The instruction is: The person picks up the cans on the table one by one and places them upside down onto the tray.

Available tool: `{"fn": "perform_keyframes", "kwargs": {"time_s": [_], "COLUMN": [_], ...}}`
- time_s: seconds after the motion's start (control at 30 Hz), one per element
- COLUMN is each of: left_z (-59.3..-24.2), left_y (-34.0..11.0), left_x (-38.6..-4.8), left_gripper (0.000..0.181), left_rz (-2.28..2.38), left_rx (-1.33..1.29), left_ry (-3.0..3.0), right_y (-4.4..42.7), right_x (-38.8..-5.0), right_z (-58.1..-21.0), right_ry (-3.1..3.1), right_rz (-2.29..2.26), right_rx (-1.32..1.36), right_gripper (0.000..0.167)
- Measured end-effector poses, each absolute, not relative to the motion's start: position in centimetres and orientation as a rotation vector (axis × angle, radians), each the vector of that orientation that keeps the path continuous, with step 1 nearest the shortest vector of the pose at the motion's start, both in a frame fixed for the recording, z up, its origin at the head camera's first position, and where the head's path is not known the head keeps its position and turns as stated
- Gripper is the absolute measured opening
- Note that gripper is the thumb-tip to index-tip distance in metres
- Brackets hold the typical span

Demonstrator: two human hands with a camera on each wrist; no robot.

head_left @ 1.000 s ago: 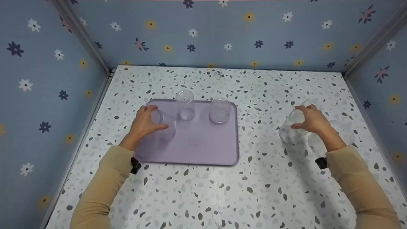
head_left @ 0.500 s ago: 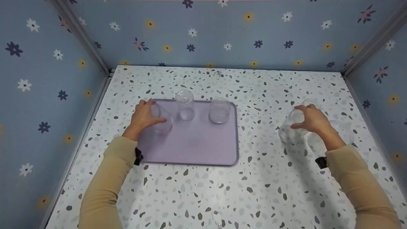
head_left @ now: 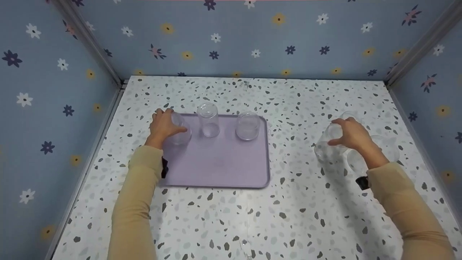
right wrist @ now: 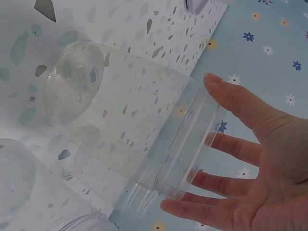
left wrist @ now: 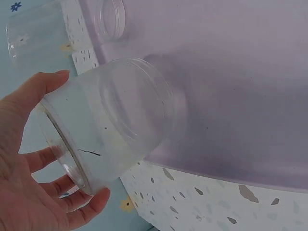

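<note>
At the back left corner of the lilac tray [head_left: 220, 168], my left hand [head_left: 161, 126] grips a clear jar [head_left: 182, 136] from above. In the left wrist view, thumb and fingers span the upper end of this jar [left wrist: 120, 115]; whether its lower end touches the tray I cannot tell. On the right, my right hand [head_left: 353, 134] holds the top of a taller clear jar [head_left: 325, 146] standing on the table. The right wrist view has thumb and fingers on opposite sides of the rim of that jar [right wrist: 130, 106].
A tall clear jar [head_left: 208, 121] and a short one [head_left: 248, 126] stand along the tray's back. More clear containers, one behind [head_left: 350, 115] and one beside [head_left: 391, 148] the right hand, stand close to it. Flower-patterned walls [head_left: 252, 39] enclose the speckled table [head_left: 288, 216].
My left hand has carried its jar away from me, toward the tray's back left corner. The right hand and its jar have stayed in place.
</note>
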State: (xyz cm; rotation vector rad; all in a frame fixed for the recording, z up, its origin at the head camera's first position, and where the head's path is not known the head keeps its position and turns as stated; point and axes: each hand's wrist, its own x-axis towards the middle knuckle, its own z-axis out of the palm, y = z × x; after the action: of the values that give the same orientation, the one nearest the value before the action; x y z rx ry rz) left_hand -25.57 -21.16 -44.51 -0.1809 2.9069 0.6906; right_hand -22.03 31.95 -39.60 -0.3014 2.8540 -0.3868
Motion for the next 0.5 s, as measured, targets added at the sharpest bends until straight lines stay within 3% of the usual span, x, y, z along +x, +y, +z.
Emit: {"fn": "perform_keyframes", "kwargs": {"time_s": [0.5], "left_z": [-44.4], "left_y": [-20.9], "left_x": [-27.5], "left_gripper": [0.083], "left_rz": [0.647], "left_rx": [-0.255], "left_ry": [2.894], "right_y": [32.0], "right_x": [-22.0], "right_z": [-39.6], "right_ry": [2.857], "right_rz": [-0.386], "right_rx": [-0.285], "right_gripper": [0.072]}}
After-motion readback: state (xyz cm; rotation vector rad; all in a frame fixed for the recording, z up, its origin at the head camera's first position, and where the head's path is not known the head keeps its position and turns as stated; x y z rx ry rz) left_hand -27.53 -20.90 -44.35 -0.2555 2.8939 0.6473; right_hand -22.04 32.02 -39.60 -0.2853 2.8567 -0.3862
